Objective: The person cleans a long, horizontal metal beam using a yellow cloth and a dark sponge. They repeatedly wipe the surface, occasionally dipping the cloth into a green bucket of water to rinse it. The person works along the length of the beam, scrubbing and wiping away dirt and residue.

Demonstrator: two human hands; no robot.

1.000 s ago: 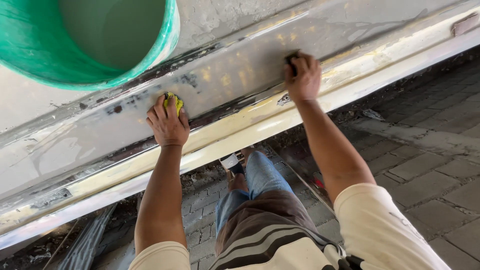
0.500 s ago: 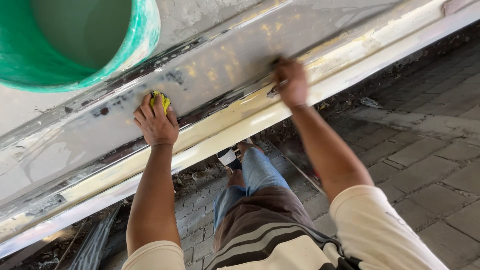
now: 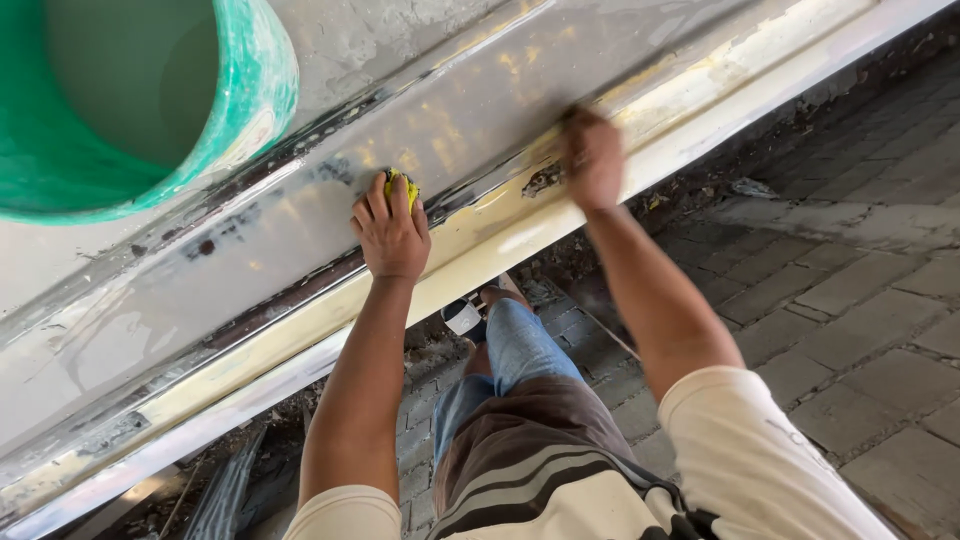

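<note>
My left hand [image 3: 390,230] presses a small yellow sponge [image 3: 400,183] flat against a long, wet, grey-and-cream panel [image 3: 250,260] that runs diagonally across the view. Only the sponge's top edge shows past my fingers. My right hand [image 3: 592,158] is blurred and pressed on the same panel farther right, next to a dark chipped patch [image 3: 542,180]. Earlier frames show a small dark thing in its fingers; now the blur hides it. My knee in blue jeans [image 3: 515,345] is below the panel.
A green bucket [image 3: 240,110] stands at the top left on the pale upper surface. Grey paving bricks [image 3: 850,300] cover the ground at right. A sandalled foot [image 3: 465,318] rests under the panel's cream lower edge. Debris lies along the base at bottom left.
My right hand has slid down and left along the panel to the cream band. My left hand has stayed on the sponge. The view has shifted slightly.
</note>
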